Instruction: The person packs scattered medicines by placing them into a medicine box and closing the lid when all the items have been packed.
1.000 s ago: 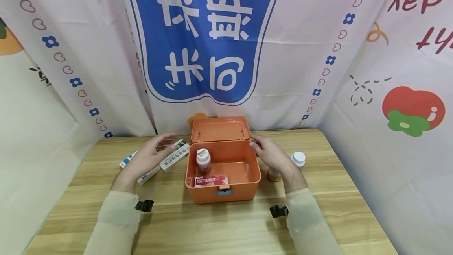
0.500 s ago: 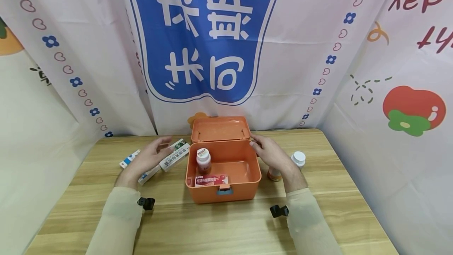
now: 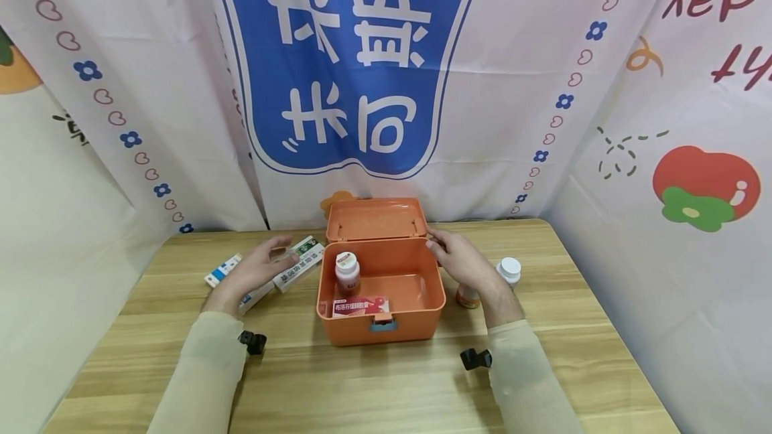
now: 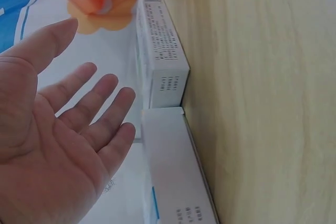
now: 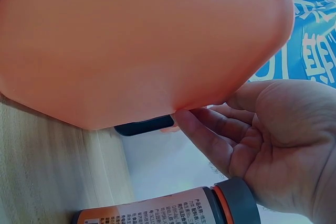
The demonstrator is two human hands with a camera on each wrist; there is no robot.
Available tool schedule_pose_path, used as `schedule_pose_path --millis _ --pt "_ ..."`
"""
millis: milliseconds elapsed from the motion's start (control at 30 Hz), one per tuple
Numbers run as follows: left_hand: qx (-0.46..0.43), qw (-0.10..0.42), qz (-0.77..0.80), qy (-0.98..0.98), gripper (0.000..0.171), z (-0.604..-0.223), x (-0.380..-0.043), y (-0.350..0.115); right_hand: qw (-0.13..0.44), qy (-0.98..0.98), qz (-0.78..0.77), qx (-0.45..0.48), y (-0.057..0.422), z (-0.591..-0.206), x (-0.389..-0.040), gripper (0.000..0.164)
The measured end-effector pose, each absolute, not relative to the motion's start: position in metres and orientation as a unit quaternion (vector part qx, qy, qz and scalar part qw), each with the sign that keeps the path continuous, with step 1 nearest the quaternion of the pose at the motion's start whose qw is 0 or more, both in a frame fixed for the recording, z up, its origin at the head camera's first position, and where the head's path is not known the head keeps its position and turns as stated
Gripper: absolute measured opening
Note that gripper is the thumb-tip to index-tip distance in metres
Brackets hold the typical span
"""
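An orange lidded storage box [image 3: 381,331] stands with its lid [image 3: 376,220] raised. Inside it are a white-capped pill bottle [image 3: 348,276], upright at the left, and a red-and-white medicine carton [image 3: 362,306] near the front wall. My right hand [image 3: 466,265] pinches the box's right wall near the back corner; in the right wrist view its thumb passes out of sight behind the edge. My left hand [image 3: 256,270] holds nothing, its fingers spread and relaxed over several white medicine cartons [image 3: 299,272]. From the left wrist, the palm [image 4: 58,140] appears apart from two cartons [image 4: 168,61].
A blue-and-white carton [image 3: 222,270] lies at the far left. Right of the box, partly behind my right hand, stand a white-capped bottle [image 3: 509,269] and an orange-labelled bottle [image 5: 152,208] with a grey cap. A printed curtain [image 3: 494,119] hangs behind the wooden table [image 3: 374,394].
My left hand has drifted slightly toward me and to the right, uncovering more of the blue-and-white carton. The right hand and the storage box stay where they were.
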State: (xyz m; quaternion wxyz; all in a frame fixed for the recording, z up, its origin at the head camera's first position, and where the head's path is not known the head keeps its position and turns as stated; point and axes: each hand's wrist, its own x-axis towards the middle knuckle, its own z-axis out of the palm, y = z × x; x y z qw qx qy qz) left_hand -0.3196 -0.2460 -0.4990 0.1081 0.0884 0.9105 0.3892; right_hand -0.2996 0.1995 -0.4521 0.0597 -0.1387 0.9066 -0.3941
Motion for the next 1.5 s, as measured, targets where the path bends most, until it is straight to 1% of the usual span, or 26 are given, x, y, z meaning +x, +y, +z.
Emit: schedule_pose_path --millis 167,400,567,933,1233,1367,1500 --pt "0.086 0.106 0.371 0.919 0.074 -0.506 -0.326 -0.246 0.059 0.909 -0.390 -0.137 0.200 -0.453 -0.300 0.051" --pt "0.062 0.119 0.338 0.931 0.093 -0.513 -0.330 -0.241 0.058 0.911 -0.385 -0.137 0.200 -0.453 -0.300 0.051" --pt "0.055 0.125 0.350 0.927 0.101 -0.515 -0.330 -0.237 0.060 0.910 -0.387 -0.137 0.200 -0.452 -0.300 0.052" --pt "0.076 0.106 0.270 0.954 0.099 -0.520 -0.333 -0.231 0.052 0.913 -0.379 -0.143 0.199 -0.450 -0.297 0.051" --pt "0.075 0.107 0.264 0.956 0.095 -0.517 -0.331 -0.230 0.045 0.919 -0.363 -0.147 0.195 -0.445 -0.293 0.052" --pt "0.069 0.108 0.268 0.955 0.094 -0.516 -0.329 -0.231 0.045 0.916 -0.365 -0.162 0.196 -0.442 -0.290 0.049" --pt "0.066 0.108 0.273 0.954 0.093 -0.515 -0.328 -0.232 0.059 0.911 -0.374 -0.164 0.199 -0.438 -0.288 0.045"
